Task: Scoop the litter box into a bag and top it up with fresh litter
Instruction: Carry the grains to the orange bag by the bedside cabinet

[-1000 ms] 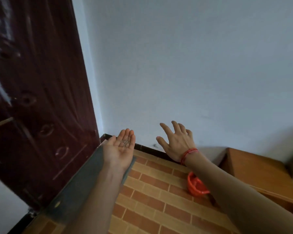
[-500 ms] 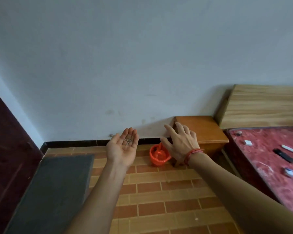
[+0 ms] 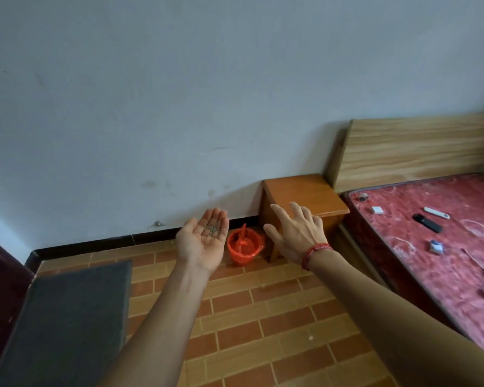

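The room is rather dim, with soft, even light and no glare. The wall [image 3: 179,93] looks cool grey-blue. The wooden cabinet [image 3: 302,191] throws a weak shadow on the wall at its left side. Straight lines bend toward the edges, as the bed [image 3: 430,247] border does. The grains [image 3: 213,229] in my left grip [image 3: 203,244] look slightly soft.

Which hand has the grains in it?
The left hand, palm up, with small grey grains lying on it; the right hand, palm down, holds nothing.

My left grip [image 3: 204,243], palm up, carries small grey granules [image 3: 213,229]. My right grip [image 3: 298,237], fingers spread, shows beside the red bucket [image 3: 242,248].
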The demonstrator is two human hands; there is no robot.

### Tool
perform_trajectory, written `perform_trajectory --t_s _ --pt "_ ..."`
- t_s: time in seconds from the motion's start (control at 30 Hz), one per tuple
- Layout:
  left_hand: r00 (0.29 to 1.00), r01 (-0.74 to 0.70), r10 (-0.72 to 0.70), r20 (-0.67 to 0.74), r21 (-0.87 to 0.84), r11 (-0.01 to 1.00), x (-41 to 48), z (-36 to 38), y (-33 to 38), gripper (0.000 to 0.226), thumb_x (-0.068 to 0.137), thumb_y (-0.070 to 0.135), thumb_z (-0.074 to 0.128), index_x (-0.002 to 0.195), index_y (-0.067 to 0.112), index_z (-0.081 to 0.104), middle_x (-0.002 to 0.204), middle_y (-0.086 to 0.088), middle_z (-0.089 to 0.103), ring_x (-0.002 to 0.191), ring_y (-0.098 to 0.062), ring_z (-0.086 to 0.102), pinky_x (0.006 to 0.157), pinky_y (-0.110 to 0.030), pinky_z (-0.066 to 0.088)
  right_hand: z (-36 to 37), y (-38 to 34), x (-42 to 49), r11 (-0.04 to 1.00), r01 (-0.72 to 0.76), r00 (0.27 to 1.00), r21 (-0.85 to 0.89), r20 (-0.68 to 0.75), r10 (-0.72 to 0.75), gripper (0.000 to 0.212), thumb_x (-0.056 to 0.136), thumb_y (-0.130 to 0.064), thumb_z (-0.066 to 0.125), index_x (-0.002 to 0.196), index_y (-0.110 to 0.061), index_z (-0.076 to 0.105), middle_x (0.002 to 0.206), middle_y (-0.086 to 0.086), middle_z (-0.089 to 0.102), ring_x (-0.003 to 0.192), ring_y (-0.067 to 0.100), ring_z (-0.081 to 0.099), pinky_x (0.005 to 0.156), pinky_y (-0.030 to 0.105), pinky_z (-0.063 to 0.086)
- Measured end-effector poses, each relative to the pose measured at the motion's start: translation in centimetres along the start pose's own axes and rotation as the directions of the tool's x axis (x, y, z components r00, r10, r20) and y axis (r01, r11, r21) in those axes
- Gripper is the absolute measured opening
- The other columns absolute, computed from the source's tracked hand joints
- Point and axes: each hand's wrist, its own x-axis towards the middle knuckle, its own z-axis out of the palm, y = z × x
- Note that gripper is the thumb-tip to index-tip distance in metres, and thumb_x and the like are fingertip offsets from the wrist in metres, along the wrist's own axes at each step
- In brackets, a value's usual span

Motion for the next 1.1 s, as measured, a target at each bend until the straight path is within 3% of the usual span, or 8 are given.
perform_trajectory --t_s 0.63,1.1 --pt "0.985 0.029 -0.022 -0.169 0.041 0.999 20.2 5.6 -9.0 0.033 0.104 0.021 0.039 0.104 -0.003 0.061 0.091 -0.017 0.07 0.098 -0.031 0.066 0.084 -0.039 0.053 7.9 13.2 18.2 0.998 -0.039 0.981 0.055 0.194 0.028 0.059 0.093 -0.062 0.03 0.146 -0.036 0.029 0.147 0.01 0.034 0.133 0.032 0.033 0.107 0.05 0.03" --pt "0.953 0.059 -0.039 -0.302 0.056 0.997 35.0 5.4 -8.2 0.033 0.103 0.023 0.039 0.107 -0.002 0.061 0.103 -0.017 0.067 0.103 -0.031 0.064 0.087 -0.039 0.052 14.7 14.8 31.5 0.996 -0.04 0.954 0.082 0.3 0.014 0.059 0.094 -0.06 0.031 0.147 -0.034 0.027 0.147 0.011 0.035 0.132 0.032 0.034 0.108 0.049 0.028"
